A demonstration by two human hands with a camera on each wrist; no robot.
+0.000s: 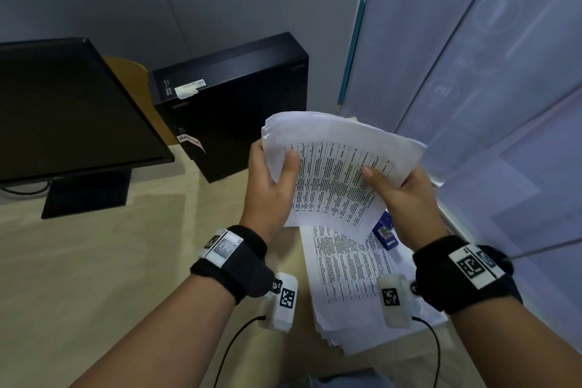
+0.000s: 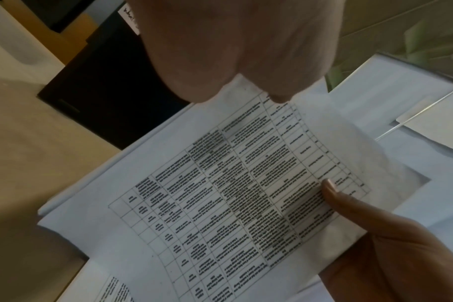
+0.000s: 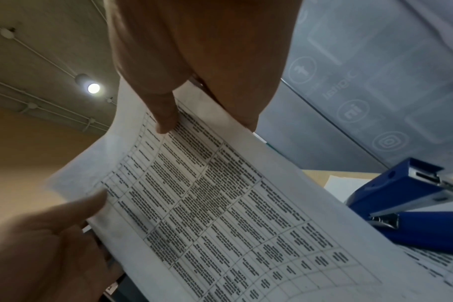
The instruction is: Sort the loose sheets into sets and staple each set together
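I hold a bundle of white sheets [image 1: 340, 173] printed with tables in the air above the desk. My left hand [image 1: 273, 167] grips its left edge, thumb on the printed face and fingers behind. My right hand [image 1: 389, 184] pinches the right edge the same way. The left wrist view shows the top sheet [image 2: 233, 194] with the right thumb [image 2: 349, 206] on it. Below lies a fanned pile of printed sheets [image 1: 346, 271]. A blue stapler [image 1: 385, 234] rests on that pile, partly hidden by the held bundle; it shows with its top raised off its base in the right wrist view [image 3: 411, 204].
A dark monitor [image 1: 63, 110] stands at the left of the beige desk [image 1: 110, 261]. A black computer case [image 1: 233, 104] stands behind the sheets. A frosted glass partition [image 1: 488, 72] closes off the right side. Camera cables [image 1: 233, 350] hang from both wrists.
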